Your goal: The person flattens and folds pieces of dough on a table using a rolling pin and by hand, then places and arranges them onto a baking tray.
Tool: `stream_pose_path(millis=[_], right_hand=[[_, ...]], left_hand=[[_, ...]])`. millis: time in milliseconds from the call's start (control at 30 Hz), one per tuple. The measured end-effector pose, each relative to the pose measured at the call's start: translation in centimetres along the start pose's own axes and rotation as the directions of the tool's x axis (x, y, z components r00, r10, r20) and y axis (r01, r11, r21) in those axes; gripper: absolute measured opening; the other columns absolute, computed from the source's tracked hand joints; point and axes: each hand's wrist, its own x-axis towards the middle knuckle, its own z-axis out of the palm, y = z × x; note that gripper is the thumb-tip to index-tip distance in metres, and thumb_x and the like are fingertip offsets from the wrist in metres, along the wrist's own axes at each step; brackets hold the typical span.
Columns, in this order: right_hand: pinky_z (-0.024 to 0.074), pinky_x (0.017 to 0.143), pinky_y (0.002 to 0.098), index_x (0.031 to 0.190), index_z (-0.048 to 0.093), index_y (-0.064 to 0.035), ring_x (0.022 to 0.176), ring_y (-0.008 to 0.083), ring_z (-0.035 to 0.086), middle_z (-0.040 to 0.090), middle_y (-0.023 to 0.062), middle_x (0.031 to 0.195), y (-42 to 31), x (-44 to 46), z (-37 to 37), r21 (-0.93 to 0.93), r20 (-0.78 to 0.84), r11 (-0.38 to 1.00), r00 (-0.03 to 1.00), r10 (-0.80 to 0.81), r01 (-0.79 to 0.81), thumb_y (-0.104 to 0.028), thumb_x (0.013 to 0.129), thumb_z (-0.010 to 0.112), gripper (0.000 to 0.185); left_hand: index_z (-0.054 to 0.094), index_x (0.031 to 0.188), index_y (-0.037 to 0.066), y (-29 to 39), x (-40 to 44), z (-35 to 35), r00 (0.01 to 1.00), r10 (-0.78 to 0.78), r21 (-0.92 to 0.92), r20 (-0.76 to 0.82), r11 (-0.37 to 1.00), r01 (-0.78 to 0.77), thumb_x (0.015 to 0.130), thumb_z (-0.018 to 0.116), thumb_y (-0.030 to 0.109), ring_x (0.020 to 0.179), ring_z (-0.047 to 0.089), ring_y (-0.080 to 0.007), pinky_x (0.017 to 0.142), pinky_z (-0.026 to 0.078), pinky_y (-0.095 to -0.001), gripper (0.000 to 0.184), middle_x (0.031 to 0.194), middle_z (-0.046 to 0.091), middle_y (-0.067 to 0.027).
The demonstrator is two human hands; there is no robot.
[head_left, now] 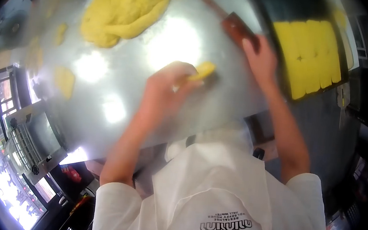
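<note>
My left hand (169, 84) is closed around a small yellow piece of dough (204, 71), pinched just above the metal worktop (169, 129). My right hand (261, 60) grips the near end of a reddish-brown rolling pin (240, 29). The pin's thin far handle points up and left, and the near handle is hidden by the hand. A large lump of yellow dough (127, 10) lies on the worktop beyond my left hand.
To the right stands a dark tray (344, 71) with several flat yellow dough pieces (309, 56) packed side by side. Small dough scraps (64, 82) lie on the worktop's left side. At lower left is a metal machine with a guard grille (23, 147).
</note>
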Motion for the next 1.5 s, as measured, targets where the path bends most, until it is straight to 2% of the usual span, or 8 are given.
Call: stream_pose_path(millis=[67, 167, 433, 833, 1033, 1133, 1333, 1500], right_hand=[[0.0514, 0.101, 0.0446, 0.133, 0.064, -0.0155, 0.115, 0.038, 0.068, 0.074, 0.0164, 0.123, 0.3, 0.1, 0.1, 0.002, 0.0, 1.0, 1.0, -0.001, 0.001, -0.06, 0.093, 0.068, 0.06], [0.0514, 0.101, 0.0451, 0.134, 0.064, -0.0168, 0.115, 0.0378, 0.068, 0.074, 0.015, 0.124, 0.2, -0.1, 0.1, -0.028, -0.009, 1.0, 1.0, -0.002, 0.002, -0.059, 0.094, 0.068, 0.059], [0.0534, 0.099, 0.043, 0.135, 0.064, -0.0146, 0.111, 0.0353, 0.071, 0.075, 0.0145, 0.12, -0.2, -0.5, 0.1, 0.008, 0.007, 1.0, 1.0, -0.027, 0.027, -0.059, 0.096, 0.067, 0.059], [0.0543, 0.097, 0.0429, 0.135, 0.062, -0.0153, 0.108, 0.0358, 0.072, 0.076, 0.0127, 0.116, -0.2, -0.6, 0.0, -0.022, 0.008, 0.998, 0.998, -0.054, 0.055, -0.059, 0.095, 0.068, 0.06], [0.0547, 0.094, 0.0434, 0.135, 0.062, -0.0156, 0.105, 0.0354, 0.072, 0.076, 0.012, 0.113, 0.0, -0.8, 0.3, -0.011, -0.01, 0.997, 0.997, -0.082, 0.081, -0.059, 0.094, 0.069, 0.06], [0.055, 0.092, 0.043, 0.134, 0.063, -0.0158, 0.102, 0.0346, 0.073, 0.077, 0.0113, 0.111, 0.0, -0.6, 0.3, -0.023, -0.026, 0.995, 0.995, -0.096, 0.096, -0.058, 0.094, 0.07, 0.058], [0.0557, 0.09, 0.0421, 0.132, 0.064, -0.0167, 0.098, 0.0339, 0.074, 0.077, 0.0103, 0.108, 0.0, -0.6, 0.4, -0.019, -0.042, 0.993, 0.992, -0.118, 0.117, -0.057, 0.092, 0.073, 0.057], [0.0557, 0.089, 0.0417, 0.133, 0.065, -0.0176, 0.098, 0.0326, 0.074, 0.077, 0.0096, 0.107, 0.2, -0.7, 0.8, -0.035, -0.048, 0.994, 0.994, -0.101, 0.099, -0.057, 0.092, 0.072, 0.057]], left_hand=[[0.069, 0.106, 0.002, 0.4, -0.7, 0.1, 0.971, 0.241, 0.177, 0.01, 0.955, -0.238, 0.08, 0.084, -0.002, 0.096, 0.07, -0.0329, 0.083, 0.057, -0.0388, 0.03, 0.103, 0.072, -0.014], [0.07, 0.106, 0.002, -2.5, -3.5, 3.2, 0.986, 0.161, 0.23, 0.05, 0.958, -0.168, 0.081, 0.082, -0.003, 0.1, 0.07, -0.0344, 0.083, 0.058, -0.0395, 0.028, 0.107, 0.073, -0.0138], [0.072, 0.121, 0.004, -9.3, 0.5, 5.8, 0.953, 0.132, 0.219, -0.272, 0.973, -0.072, 0.085, 0.083, 0.008, 0.113, 0.061, -0.0366, 0.099, 0.051, -0.0439, 0.038, 0.116, 0.07, -0.0161], [0.071, 0.122, 0.005, -9.5, 3.3, 6.1, 0.988, -0.115, 0.339, 0.105, 0.938, 0.073, 0.088, 0.08, 0.017, 0.115, 0.057, -0.0408, 0.101, 0.048, -0.0468, 0.038, 0.118, 0.066, -0.0188], [0.046, 0.149, -0.002, -9.4, 1.6, 6.8, 0.976, 0.165, 0.31, -0.143, 0.944, -0.114, 0.082, 0.083, 0.018, 0.137, 0.048, -0.0471, 0.115, 0.04, -0.0498, 0.079, 0.146, 0.052, -0.0275], [0.038, 0.159, 0.002, -8.3, -1.2, 6.4, 0.989, 0.149, 0.309, -0.024, 0.941, -0.134, 0.093, 0.077, 0.033, 0.15, 0.037, -0.0429, 0.123, 0.033, -0.0511, 0.082, 0.164, 0.039, -0.0201], [0.035, 0.159, -0.002, -9.8, -3.9, 8.0, 0.949, 0.13, 0.404, 0.287, 0.882, -0.243, 0.096, 0.061, 0.058, 0.154, 0.032, -0.0393, 0.126, 0.027, -0.0532, 0.091, 0.167, 0.035, -0.0192], [0.035, 0.158, -0.003, -9.8, -4.3, 8.6, 0.955, 0.091, 0.479, 0.282, 0.849, -0.223, 0.093, 0.067, 0.053, 0.153, 0.034, -0.0393, 0.126, 0.027, -0.0536, 0.091, 0.167, 0.034, -0.0197]])
